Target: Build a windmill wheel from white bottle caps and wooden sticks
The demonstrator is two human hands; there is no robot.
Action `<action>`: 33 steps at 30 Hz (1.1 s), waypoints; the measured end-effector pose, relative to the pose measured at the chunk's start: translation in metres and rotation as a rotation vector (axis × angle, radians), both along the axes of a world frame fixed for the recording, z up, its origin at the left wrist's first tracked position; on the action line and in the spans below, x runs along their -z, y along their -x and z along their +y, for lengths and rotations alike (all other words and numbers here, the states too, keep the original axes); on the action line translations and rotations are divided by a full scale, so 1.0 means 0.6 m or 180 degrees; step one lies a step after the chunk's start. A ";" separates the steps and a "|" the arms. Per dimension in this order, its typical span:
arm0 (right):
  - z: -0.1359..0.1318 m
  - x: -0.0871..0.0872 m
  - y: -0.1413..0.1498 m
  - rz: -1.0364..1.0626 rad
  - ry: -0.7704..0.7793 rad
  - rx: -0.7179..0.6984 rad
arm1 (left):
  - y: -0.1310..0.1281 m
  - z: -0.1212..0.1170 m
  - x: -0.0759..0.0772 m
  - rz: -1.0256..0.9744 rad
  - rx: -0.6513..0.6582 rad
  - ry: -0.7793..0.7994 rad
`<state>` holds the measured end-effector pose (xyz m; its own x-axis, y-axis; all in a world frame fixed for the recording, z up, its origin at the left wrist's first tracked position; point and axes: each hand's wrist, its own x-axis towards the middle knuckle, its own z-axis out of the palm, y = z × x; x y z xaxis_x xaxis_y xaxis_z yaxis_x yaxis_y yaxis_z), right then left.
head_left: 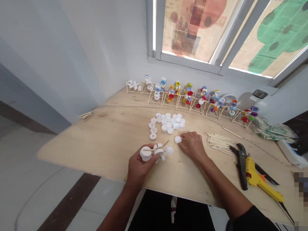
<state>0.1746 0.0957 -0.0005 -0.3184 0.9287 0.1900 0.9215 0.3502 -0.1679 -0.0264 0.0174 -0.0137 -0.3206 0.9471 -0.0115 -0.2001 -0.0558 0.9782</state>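
Observation:
My left hand [141, 165] is shut on a small assembly of white plastic bottle caps [156, 151] joined by wooden sticks, near the board's front edge. The fingertips of my right hand [192, 146] rest against a single white bottle cap [177, 139] lying on the plywood board [101, 150]. Just beyond both hands lies a loose group of several white caps [167, 123]. The hands are apart, and the assembly's far side is partly hidden by my left fingers.
Along the back edge stands a row of stick frames with colourful caps [187, 98]. To the right lie loose wooden sticks [220, 142], a yellow glue gun [255, 175], black-handled cutters [242, 166] and a bundle of packaged sticks [273, 130]. The board's left edge overhangs the floor.

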 end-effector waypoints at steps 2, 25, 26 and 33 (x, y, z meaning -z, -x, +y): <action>-0.005 -0.003 -0.007 0.0051 0.0013 -0.0034 | -0.003 0.001 -0.002 -0.0021 -0.0018 -0.0001; -0.067 -0.074 -0.056 0.1733 0.0741 -0.0975 | -0.024 0.010 0.003 0.0551 0.0610 0.0158; -0.068 -0.074 -0.053 0.1756 0.0753 -0.0960 | -0.024 0.010 0.003 0.0566 0.0628 0.0164; -0.067 -0.082 -0.034 0.1520 0.0698 -0.0977 | -0.022 0.007 0.006 0.0681 0.0668 0.0094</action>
<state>0.1951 0.0555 0.0486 -0.5046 0.8416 0.1924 0.5889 0.4985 -0.6361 -0.0132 0.0217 -0.0171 -0.1159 0.9932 0.0067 0.0067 -0.0059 1.0000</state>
